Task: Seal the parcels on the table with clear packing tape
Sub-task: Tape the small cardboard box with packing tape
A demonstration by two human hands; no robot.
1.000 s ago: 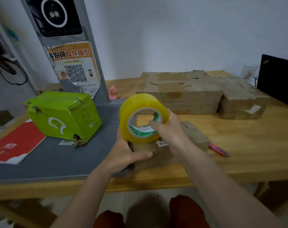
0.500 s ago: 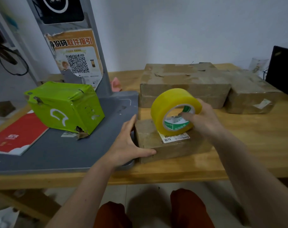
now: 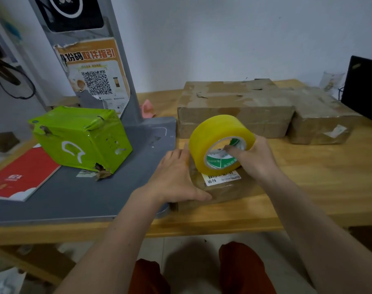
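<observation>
A small brown box [image 3: 221, 188] sits near the front edge of the wooden tabletop [image 3: 318, 183]. It has a white label [image 3: 222, 179] with a barcode on top.

The left hand [image 3: 174, 179] lies on the left side of this small box. Its fingers are straight and flat on the top, and the thumb runs along the front side of the box. It grips nothing; it only presses on the box.

The right hand [image 3: 255, 159] holds a big roll of tape [image 3: 221, 144]. The roll looks yellow, with a green and white ring inside. The thumb goes into the hole of the roll, and the other fingers curl round the far side. The roll stands on its edge on top of the small box, just above the label.

Behind the small box lies a big flat brown box [image 3: 234, 107]. Right beside it, on the right, sits another brown box [image 3: 321, 122] with a small white sticker. They touch each other.

On the left is a grey tray [image 3: 74, 198] with a grey post [image 3: 121, 88] rising from it. The post has an orange poster [image 3: 94, 75] with a square code on it. A bright green parcel [image 3: 81, 139], torn at one corner, sits on the grey tray. A red booklet [image 3: 21, 177] lies to the left of it. A small pink thing [image 3: 148, 107] sits behind the tray by the wall. A black screen [image 3: 363, 90] stands at the far right.
</observation>
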